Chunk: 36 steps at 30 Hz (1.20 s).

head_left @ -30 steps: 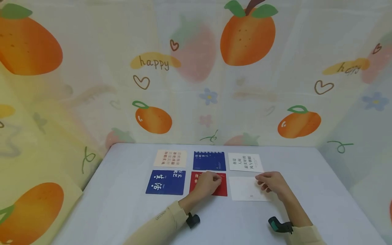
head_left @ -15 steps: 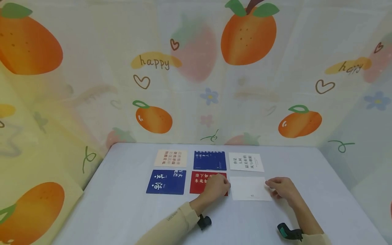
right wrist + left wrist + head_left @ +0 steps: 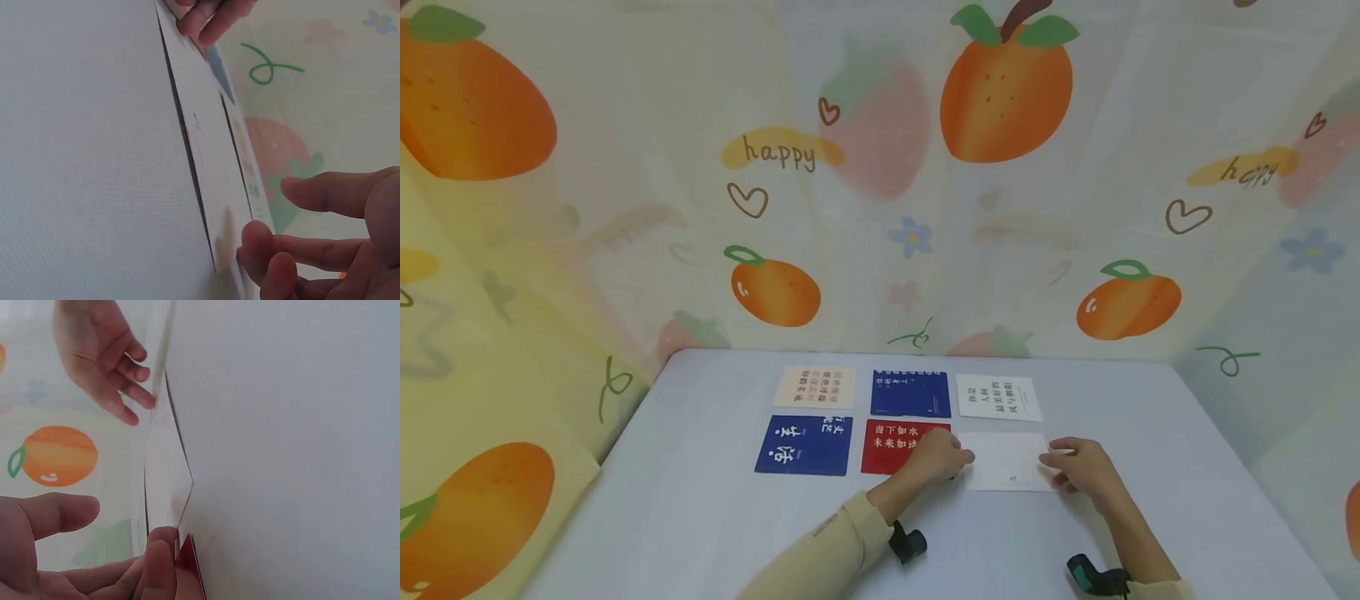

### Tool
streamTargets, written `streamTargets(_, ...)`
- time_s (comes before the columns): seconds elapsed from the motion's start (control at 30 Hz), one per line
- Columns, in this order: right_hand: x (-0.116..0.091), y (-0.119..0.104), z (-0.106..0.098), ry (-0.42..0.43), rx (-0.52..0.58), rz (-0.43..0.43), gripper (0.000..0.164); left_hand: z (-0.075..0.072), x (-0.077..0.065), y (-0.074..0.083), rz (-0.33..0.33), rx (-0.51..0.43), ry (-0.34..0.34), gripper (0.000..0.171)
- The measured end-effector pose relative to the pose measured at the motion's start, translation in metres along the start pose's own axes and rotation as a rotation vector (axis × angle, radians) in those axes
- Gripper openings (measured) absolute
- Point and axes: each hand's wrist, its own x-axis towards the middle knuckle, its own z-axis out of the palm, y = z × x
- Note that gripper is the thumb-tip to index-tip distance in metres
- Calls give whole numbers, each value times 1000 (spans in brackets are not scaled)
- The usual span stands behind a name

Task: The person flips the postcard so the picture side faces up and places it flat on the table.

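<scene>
A white card point(image 3: 1003, 462) with a tiny mark lies flat at the front right of two rows of cards. My left hand point(image 3: 934, 457) is at its left edge, fingertips point(image 3: 161, 550) right at the border and thumb held apart. Beneath that hand, a red card point(image 3: 891, 446) with white characters is partly hidden. At the white card's right edge is my right hand point(image 3: 1081, 468); its fingertips point(image 3: 255, 240) touch the border, with the thumb spread away. Both hands have loosely bent fingers and pinch nothing.
A blue card point(image 3: 805, 446) lies front left. Behind are a cream card point(image 3: 815, 387), another blue card point(image 3: 912, 393) and a white card with dark characters point(image 3: 998, 397). A fruit-print curtain point(image 3: 880, 208) rises behind the white table point(image 3: 700, 533).
My left hand has moved right from the red card to the white card's left edge. My right hand has shifted slightly right and nearer me, to the opposite edge.
</scene>
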Motion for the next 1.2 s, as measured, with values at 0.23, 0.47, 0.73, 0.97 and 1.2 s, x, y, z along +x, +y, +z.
streamTargets(0.23, 2, 2, -2, 7, 54, 9, 48, -2, -1, -1, -48, -200, -24, 19)
streamTargets(0.47, 5, 2, 0, 20, 33, 41, 46, -3, 2, -2, -107, -332, -9, 35)
streamTargets(0.73, 9, 2, 0, 22, 6, 65, 38, -2, 10, -2, -115, -287, -36, 30)
streamTargets(0.97, 11, 1, -1, 10, 5, 63, 38, -4, 14, 1, 10, -1, -12, 26)
streamTargets(1.2, 12, 3, 0, 16, 5, 68, 37, 1, 19, 0, 4, 63, 24, 23)
